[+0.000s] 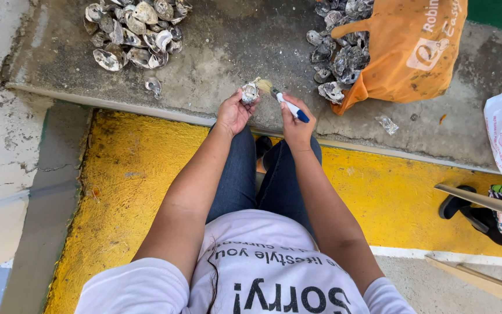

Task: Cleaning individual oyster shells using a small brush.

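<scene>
Two hands work above the yellow-painted strip (123,174): the left hand (233,113) is curled around an oyster shell (250,92), the right hand (297,125) pinches a small brush (283,100), bristles touching it. Beyond, on the concrete ledge (222,52), a shell pile (135,29) lies toward its left end, an orange bag (408,52) of shells toward its right.

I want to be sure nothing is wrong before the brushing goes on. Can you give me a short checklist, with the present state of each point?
1. Left hand grips the shell: ok.
2. Right hand holds the brush: ok.
3. Bristles touch the shell: cannot tell.
4. Shell pile on the concrete ledge, apart from the hands: ok.
5. Orange bag stays upright: not ok, it lies tipped and shells spill out.
</scene>
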